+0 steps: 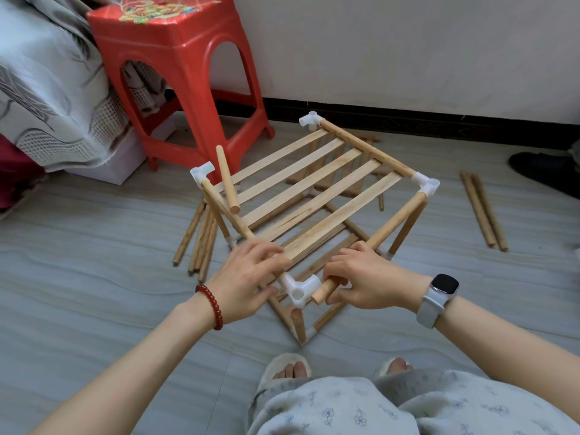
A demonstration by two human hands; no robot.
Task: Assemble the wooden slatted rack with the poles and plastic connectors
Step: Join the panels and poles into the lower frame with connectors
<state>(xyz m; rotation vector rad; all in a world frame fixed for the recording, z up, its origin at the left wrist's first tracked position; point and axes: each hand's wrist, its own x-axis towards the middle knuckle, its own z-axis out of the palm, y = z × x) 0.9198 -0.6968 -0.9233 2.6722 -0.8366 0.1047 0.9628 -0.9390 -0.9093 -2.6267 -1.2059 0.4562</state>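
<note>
Head view: two hands (248, 277), four top connectors (299, 290).

Around the rack (317, 196) we find open floor (94, 293) at the near left and bare tiles at the right, broken only by two loose poles (483, 210). A bundle of poles (201, 243) lies just beside its left legs, and the red stool (179, 73) stands close behind that corner. One loose pole (227, 178) leans across the top slats, blocking a reach there.
</note>
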